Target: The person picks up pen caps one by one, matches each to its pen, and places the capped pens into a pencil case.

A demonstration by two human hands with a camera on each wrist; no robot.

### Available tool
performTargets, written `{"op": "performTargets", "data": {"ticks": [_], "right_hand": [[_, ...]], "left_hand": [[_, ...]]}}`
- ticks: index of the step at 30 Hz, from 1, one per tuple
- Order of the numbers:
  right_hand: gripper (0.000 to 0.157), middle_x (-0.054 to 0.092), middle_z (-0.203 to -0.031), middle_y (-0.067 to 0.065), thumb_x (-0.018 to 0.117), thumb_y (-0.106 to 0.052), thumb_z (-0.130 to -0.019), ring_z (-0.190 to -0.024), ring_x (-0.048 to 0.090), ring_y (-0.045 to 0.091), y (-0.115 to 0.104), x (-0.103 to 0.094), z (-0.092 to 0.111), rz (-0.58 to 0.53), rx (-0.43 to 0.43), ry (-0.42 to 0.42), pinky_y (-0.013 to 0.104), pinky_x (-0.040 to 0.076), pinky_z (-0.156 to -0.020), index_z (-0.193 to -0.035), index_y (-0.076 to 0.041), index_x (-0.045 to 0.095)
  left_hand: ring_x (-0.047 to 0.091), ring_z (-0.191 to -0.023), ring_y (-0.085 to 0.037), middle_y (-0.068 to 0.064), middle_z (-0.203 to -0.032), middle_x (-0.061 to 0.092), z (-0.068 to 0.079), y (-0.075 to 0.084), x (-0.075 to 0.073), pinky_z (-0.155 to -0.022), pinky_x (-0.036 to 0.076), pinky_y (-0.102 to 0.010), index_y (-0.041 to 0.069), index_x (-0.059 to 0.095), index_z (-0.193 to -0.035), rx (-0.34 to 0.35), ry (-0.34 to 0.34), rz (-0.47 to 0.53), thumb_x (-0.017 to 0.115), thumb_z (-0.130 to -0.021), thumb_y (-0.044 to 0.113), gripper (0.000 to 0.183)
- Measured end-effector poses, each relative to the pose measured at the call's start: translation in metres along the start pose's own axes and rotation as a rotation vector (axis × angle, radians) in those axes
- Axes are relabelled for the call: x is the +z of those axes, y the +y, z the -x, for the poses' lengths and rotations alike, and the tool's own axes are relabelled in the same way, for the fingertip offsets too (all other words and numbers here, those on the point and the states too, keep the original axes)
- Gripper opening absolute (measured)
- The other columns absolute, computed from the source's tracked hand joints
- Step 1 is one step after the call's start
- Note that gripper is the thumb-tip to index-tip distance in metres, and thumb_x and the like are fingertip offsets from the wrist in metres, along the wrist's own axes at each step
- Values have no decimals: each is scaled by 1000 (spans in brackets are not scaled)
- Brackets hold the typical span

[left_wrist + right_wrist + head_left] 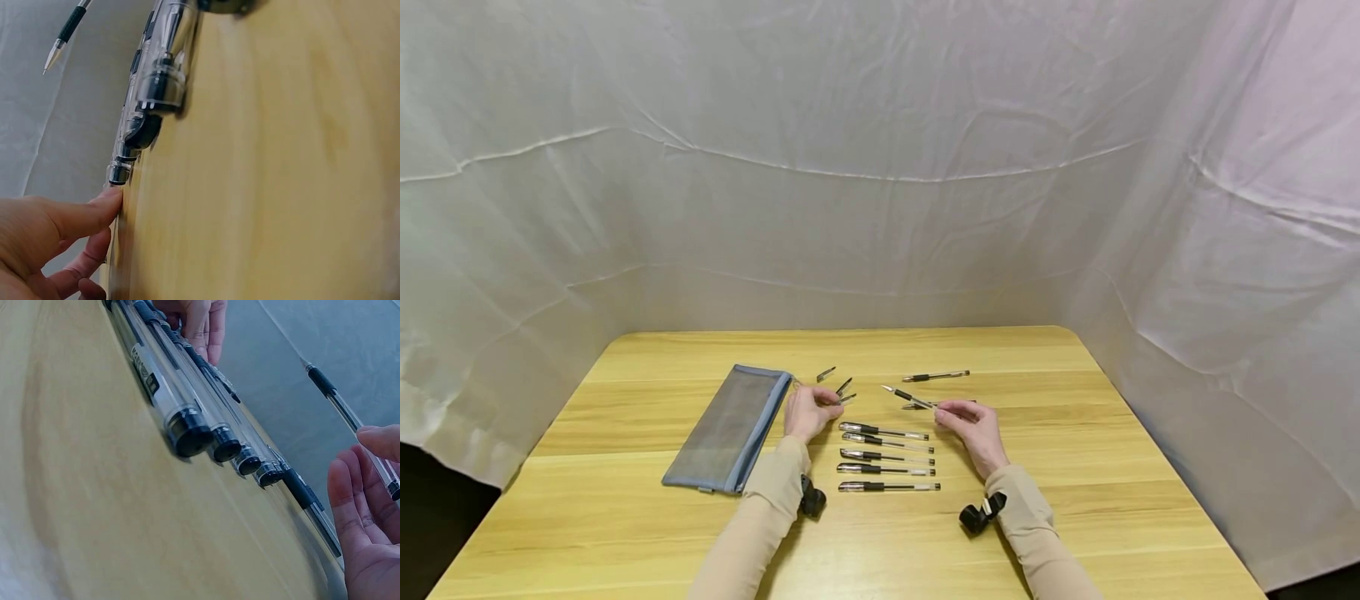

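Observation:
My right hand (973,427) pinches an uncapped gel pen (910,396) near its rear end, off the table, its tip toward the upper left. In the right wrist view, the thumb presses this pen (337,403) against the fingers. My left hand (808,411) is low over the table, its thumb and fingertips together on the end of a black pen cap (848,397). The left wrist view hides that cap behind other pens. Two more caps, one upright-angled (844,386) and one farther back (826,374), lie beyond the left fingers.
Several capped gel pens (887,487) lie in a row between the forearms. Two uncapped pens lie behind, one farther back (936,376) and one (917,406) partly covered by the right hand. A blue-edged mesh zip pouch (722,429) lies left on the wooden table (625,533).

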State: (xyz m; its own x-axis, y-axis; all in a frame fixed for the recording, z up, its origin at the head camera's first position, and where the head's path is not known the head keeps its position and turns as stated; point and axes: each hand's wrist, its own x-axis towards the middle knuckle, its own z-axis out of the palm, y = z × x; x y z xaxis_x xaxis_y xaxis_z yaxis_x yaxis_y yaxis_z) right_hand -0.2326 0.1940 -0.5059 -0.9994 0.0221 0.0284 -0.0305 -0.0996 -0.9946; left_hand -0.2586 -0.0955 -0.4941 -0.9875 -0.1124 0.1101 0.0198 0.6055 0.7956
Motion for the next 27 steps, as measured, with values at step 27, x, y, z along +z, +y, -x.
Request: {"op": "performTargets", "data": {"ticks": [27], "right_hand": [[32,76,-86,-4,75,4,-85,-79,72,11,1,1,-1,-37,-9,-25,25,60,-77,-112,17,65]], "left_hand": [[67,-89,-25,-13,-97,75,0,-6,-3,-82,54,-40,5,77,-97,-4,-18,81,73,-92,13,10]]}}
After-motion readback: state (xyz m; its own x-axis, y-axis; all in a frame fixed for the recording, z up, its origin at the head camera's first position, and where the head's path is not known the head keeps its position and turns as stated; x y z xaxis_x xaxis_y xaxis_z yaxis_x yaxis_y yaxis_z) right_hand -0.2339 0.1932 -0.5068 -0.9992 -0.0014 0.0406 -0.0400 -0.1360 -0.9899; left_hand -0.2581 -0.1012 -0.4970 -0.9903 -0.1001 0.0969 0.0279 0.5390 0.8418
